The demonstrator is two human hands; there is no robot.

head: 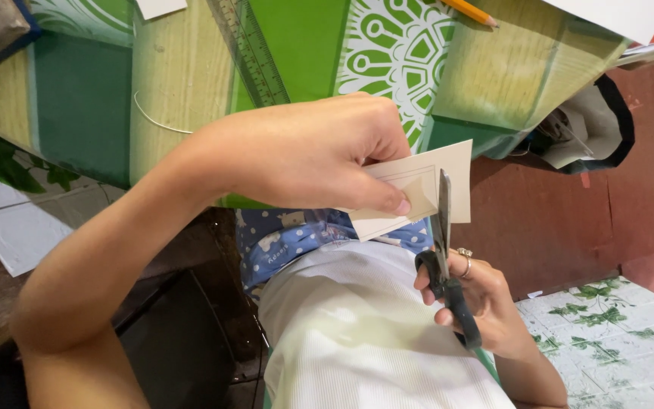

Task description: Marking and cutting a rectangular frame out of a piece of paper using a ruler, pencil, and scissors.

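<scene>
Here your left hand (pixel 304 155) pinches one card (pixel 425 189). Your right hand (pixel 478 299) grips one pair of scissors (pixel 444 250), blades pointing up, nearly shut on the card.

The small cream paper card (pixel 425 182) sits in front of the green patterned counter (pixel 304 53). The black-handled scissors (pixel 448 280) are right of the card, below it. A clear plastic ruler (pixel 255 57) and yellow wooden pencil (pixel 471 11) lie on the counter.

A clear ruler (pixel 255 57) lies on the green patterned counter (pixel 183 76), with a yellow pencil (pixel 472 12) near its far edge. White paper sheets (pixel 622 15) lie beside the pencil. A thin wire (pixel 157 120) curves near the ruler.
</scene>
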